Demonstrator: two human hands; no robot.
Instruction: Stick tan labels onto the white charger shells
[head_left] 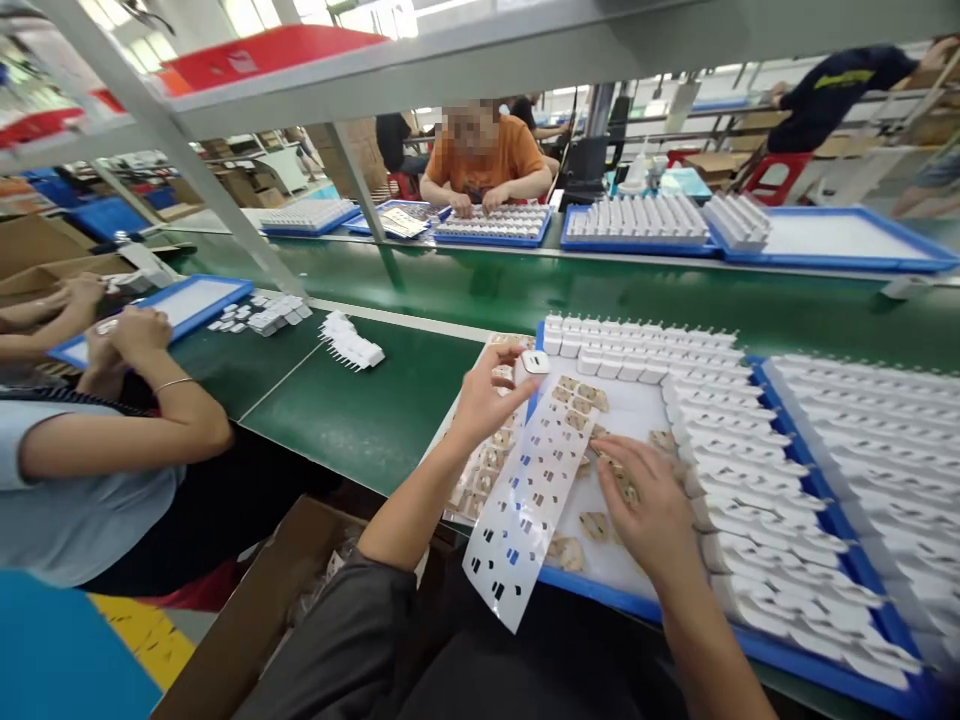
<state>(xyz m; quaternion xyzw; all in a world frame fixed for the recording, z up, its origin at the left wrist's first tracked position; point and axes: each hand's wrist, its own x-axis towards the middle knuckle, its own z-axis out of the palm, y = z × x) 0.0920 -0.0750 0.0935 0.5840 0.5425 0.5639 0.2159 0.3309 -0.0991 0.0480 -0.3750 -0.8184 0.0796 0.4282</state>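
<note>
My left hand (491, 395) holds a white charger housing (532, 364) between thumb and fingers. Its end face, with a small dark slot, is turned up. Below it, a translucent sticker sheet (529, 490) with brown pieces at its top and rows of cut-outs slants across the tray's left edge. My right hand (649, 500) is beside the sheet's right edge, fingers stretched out and thumb apart; whether a fingertip touches the sheet cannot be told. Loose brown film pieces (596, 527) lie under and around this hand. A second sheet of brown stickers (480, 470) lies on the left.
The blue-rimmed tray (600, 597) holds rows of white housings (757, 500); another filled tray (885, 480) adjoins it. More housings (349, 342) lie on the green bench (337, 410). A co-worker (112, 430) sits left, another (484, 160) opposite. An open carton (247, 600) stands below.
</note>
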